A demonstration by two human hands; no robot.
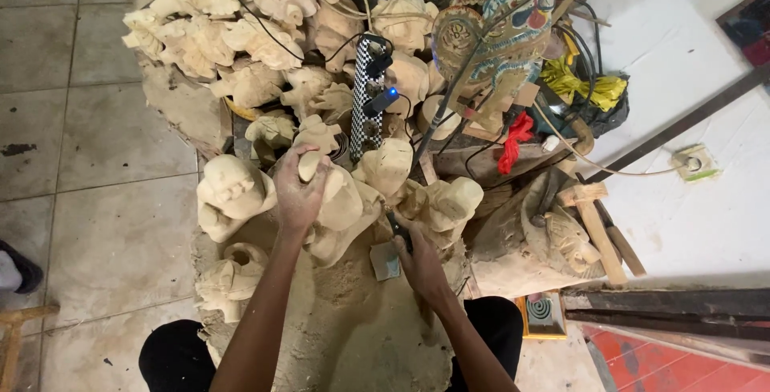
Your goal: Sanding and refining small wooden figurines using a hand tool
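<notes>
- Head view: left hand (298, 187) is clamped on a pale carving (337, 199) at the front of the heap; right hand (419, 262) is closed round a dark tool (399, 230) just beside it.
- Risk: the tool could skid off the rounded wood toward the holding fingers.
- Unpainted carvings (241, 31) crowd behind; a nudge might topple them.
- Cables (449, 99) and a checkered power strip (366, 95) lie near, easy to snag.

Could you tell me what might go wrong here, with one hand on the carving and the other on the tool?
1. The right hand holds a dark tool close to the left hand gripping the pale wooden carving; a slip could probably cut fingers.
2. The carving sits among loosely piled unfinished carvings; pushing hard might topple some.
3. Cables run from the checkered power strip across the pile and could snag.
</notes>
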